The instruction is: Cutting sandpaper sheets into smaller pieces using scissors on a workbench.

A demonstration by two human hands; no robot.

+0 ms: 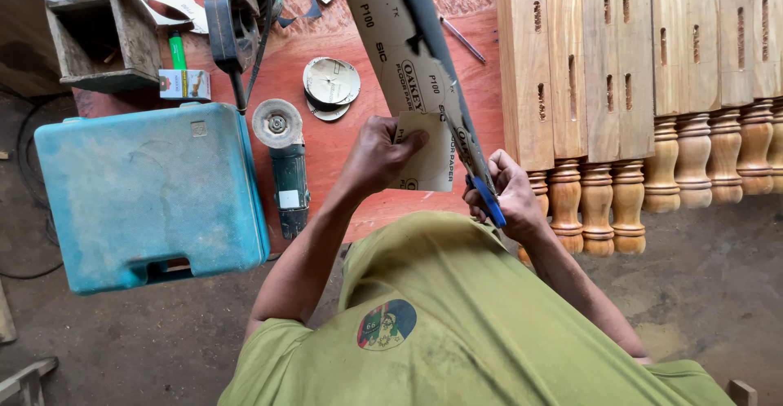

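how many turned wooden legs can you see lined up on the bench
9 turned wooden legs show, side by side along the right of the red bench, turned ends toward the person, from beside the right hand to the frame's right edge. More may lie beyond it.

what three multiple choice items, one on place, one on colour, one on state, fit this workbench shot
1. Where does the angle grinder lie?
A. right beside the tool case
B. on top of the turned legs
C. on the floor

2. What colour is the tool case?
A. red
B. light blue
C. black

3. What is the state of the sandpaper sheet?
A. rolled up and lying on the bench
B. lying folded inside the case
C. held up, scissors at its edge

Answers:
1 A, it rests on the red bench, next to the case's right side.
2 B, its lid is dusty light blue.
3 C, the left hand pinches the sheet while the right hand grips blue-handled scissors.
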